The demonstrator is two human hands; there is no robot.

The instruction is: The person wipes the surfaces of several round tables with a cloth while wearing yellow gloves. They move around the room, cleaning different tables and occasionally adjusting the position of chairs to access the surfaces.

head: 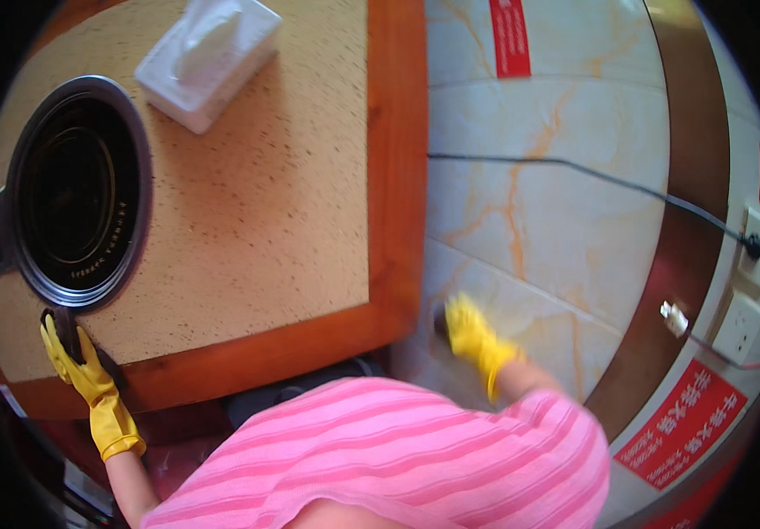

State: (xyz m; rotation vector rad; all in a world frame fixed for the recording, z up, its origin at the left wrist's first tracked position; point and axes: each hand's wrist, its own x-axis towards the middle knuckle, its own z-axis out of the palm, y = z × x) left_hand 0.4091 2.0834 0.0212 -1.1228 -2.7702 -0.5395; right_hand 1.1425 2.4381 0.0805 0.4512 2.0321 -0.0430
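Note:
My left hand (82,364), in a yellow rubber glove, grips a dark cloth-like item (67,334) at the table's near left edge. It lies just below a round black induction cooktop (75,192) with a silvery rim, set in the tabletop. My right hand (469,327), gloved in yellow too and blurred by motion, is off the table's right side, over the pale marbled tiles. A dark item (442,323) shows at its fingers; its kind is unclear. On the speckled tabletop (254,218) stands a white tissue box (211,63) with a tissue sticking out.
Reddish wood edging (396,198) borders the table. A black cord (571,164) runs from the table to a plug at a wall outlet (753,258). Another outlet (740,327) and a white plug (674,319) are near it. Red signs (681,423) bear writing.

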